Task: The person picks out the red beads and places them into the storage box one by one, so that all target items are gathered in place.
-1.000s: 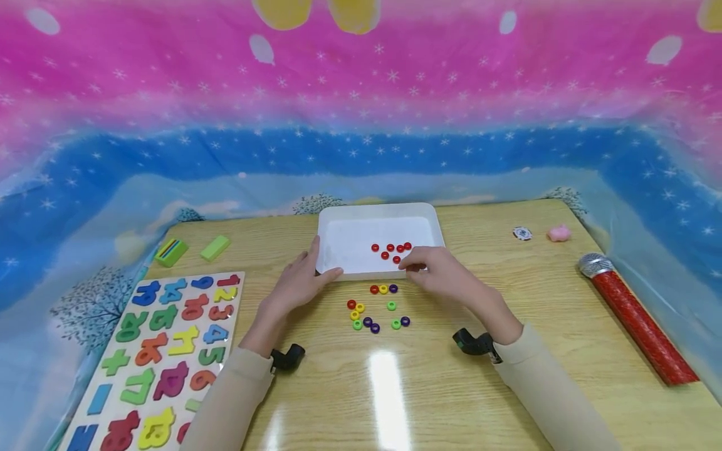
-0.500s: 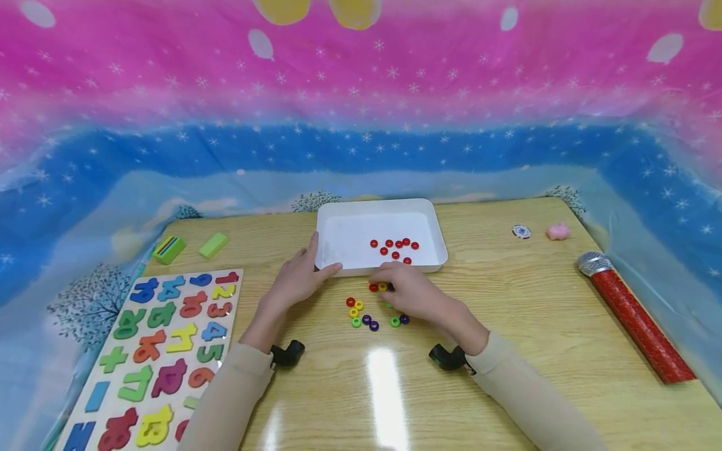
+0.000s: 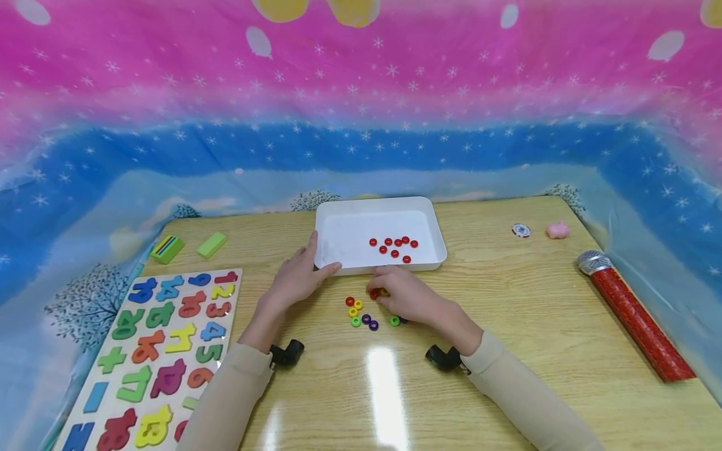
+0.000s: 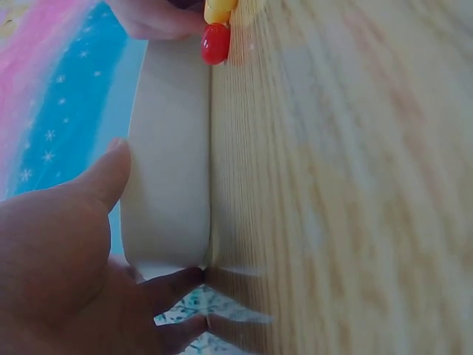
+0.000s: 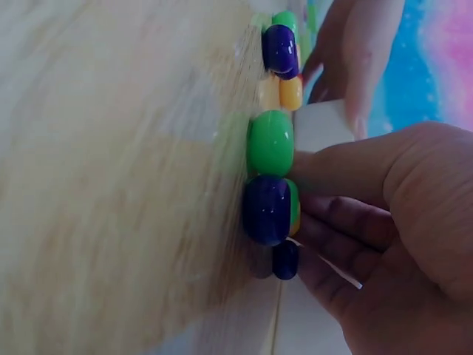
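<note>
A shallow white tray [image 3: 344,241] stands at the back middle of the table, with several red ring beads [image 3: 395,254] in its right half. My left hand [image 3: 293,282] rests at its near left corner, thumb along the front wall and other fingers spread at the left side. Just in front of the tray, my right hand [image 3: 408,297] pinches at a red bead [image 4: 215,44], with a yellow bead [image 4: 219,9] right beside it. In the right wrist view, a green bead [image 5: 270,144] and a purple bead [image 5: 267,211] partly cover the fingertips.
Loose red, yellow, green and purple beads [image 3: 366,319] lie before the tray. A number puzzle board [image 3: 234,282] and green blocks [image 3: 212,245] are at left. At right are a poker chip [image 3: 521,230], pink pig [image 3: 558,230] and red microphone [image 3: 634,316].
My right hand has moved from the tray's front rim to the beads before it. Two more red beads lie in the tray. The front red bead has shifted slightly nearer. My left hand stays put.
</note>
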A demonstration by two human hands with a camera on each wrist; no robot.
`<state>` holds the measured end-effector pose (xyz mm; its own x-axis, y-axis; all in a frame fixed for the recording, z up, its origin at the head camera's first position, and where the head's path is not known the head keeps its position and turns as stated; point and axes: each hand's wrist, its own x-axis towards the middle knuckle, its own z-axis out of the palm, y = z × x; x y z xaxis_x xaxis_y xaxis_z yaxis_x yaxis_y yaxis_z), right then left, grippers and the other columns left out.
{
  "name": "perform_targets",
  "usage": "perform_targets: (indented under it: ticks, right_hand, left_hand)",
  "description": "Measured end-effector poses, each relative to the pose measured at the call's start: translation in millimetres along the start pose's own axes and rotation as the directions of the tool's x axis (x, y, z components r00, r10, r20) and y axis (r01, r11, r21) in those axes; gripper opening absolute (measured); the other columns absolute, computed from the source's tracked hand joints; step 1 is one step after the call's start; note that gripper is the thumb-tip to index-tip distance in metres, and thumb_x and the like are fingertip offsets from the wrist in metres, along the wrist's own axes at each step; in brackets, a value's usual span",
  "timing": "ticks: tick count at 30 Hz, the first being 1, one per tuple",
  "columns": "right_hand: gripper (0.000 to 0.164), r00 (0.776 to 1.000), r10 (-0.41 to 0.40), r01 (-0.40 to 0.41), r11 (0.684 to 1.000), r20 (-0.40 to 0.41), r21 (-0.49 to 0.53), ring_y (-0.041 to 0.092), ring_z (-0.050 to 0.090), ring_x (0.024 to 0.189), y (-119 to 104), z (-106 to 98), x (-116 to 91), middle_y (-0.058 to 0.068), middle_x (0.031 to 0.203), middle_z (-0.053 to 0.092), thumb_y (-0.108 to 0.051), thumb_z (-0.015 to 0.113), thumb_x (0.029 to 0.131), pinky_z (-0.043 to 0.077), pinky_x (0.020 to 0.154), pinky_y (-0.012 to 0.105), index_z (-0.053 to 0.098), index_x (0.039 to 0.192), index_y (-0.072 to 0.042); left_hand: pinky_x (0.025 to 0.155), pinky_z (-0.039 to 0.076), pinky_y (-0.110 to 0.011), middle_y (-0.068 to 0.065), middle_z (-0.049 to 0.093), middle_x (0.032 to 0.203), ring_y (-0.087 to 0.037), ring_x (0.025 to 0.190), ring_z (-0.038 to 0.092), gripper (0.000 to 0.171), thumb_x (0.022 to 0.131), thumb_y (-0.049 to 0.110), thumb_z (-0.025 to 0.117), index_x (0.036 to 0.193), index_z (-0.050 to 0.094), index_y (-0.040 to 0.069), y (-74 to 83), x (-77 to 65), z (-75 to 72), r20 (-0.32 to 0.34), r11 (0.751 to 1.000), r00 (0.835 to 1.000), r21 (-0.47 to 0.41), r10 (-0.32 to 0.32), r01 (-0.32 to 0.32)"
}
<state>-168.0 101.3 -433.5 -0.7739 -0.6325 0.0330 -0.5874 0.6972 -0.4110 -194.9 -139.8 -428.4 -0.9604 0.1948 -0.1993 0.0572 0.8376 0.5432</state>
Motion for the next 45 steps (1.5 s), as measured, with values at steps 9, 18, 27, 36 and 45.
perform_targets:
  ticks: [9, 18, 27, 36, 45]
  right_hand:
    - [0.015, 0.998, -0.039, 0.037, 0.998, 0.047, 0.042, 0.005, 0.052, 0.084, 4, -1, 3, -0.009, 0.092, 0.06, -0.016, 0.067, 0.083, 0.046, 0.078, 0.024, 0.072, 0.096, -0.02]
    - [0.015, 0.996, -0.042, 0.035, 0.995, 0.079, 0.092, 0.006, 0.05, 0.081, 5, -5, 6, -0.011, 0.09, 0.058, -0.017, 0.064, 0.082, 0.045, 0.074, 0.022, 0.07, 0.094, -0.02]
    - [0.017, 0.996, 0.055, -0.037, 0.97, -0.07, 0.239, 0.014, 0.054, 0.08, 22, -35, 5, -0.008, 0.088, 0.061, -0.01, 0.063, 0.081, 0.047, 0.069, 0.027, 0.07, 0.096, -0.014]
    - [0.022, 0.958, 0.246, -0.214, 0.956, -0.149, 0.203, 0.017, 0.056, 0.084, 55, -47, 18, 0.003, 0.094, 0.064, -0.012, 0.062, 0.084, 0.049, 0.074, 0.032, 0.069, 0.103, -0.008]
    - [0.021, 0.938, 0.325, -0.314, 0.944, -0.121, 0.098, 0.021, 0.056, 0.082, 68, -38, 30, 0.01, 0.095, 0.065, -0.011, 0.061, 0.083, 0.048, 0.071, 0.032, 0.07, 0.1, -0.004]
  left_hand:
    - [0.11, 0.019, -0.061, -0.015, 0.017, 0.155, -0.039, 0.141, 0.02, 0.097, 0.081, 0.075, 0.038, 0.149, -0.01, 0.026, -3.6, 0.3, -1.0, -0.004, 1.0, 1.0, -0.005, -0.02, 0.02]
    - [0.112, 0.017, -0.059, -0.014, 0.017, 0.155, -0.036, 0.142, 0.02, 0.098, 0.08, 0.075, 0.038, 0.149, -0.009, 0.025, -5.3, -1.4, -2.4, -0.009, 1.0, 1.0, -0.003, -0.02, 0.02]
    - [0.111, 0.019, -0.06, -0.014, 0.018, 0.155, -0.035, 0.143, 0.017, 0.096, 0.082, 0.074, 0.038, 0.149, -0.01, 0.024, -7.3, -0.5, 0.0, -0.009, 1.0, 1.0, 0.009, -0.008, 0.008]
    - [0.111, 0.02, -0.059, -0.014, 0.019, 0.155, -0.035, 0.142, 0.02, 0.097, 0.081, 0.075, 0.037, 0.149, -0.01, 0.023, -7.4, 1.3, 2.9, -0.013, 1.0, 1.0, 0.014, 0.01, -0.01]
    - [0.113, 0.017, -0.057, -0.012, 0.019, 0.155, -0.032, 0.144, 0.017, 0.097, 0.081, 0.074, 0.038, 0.15, -0.008, 0.024, -5.6, 1.4, 4.4, -0.027, 1.0, 1.0, 0.013, 0.011, -0.011]
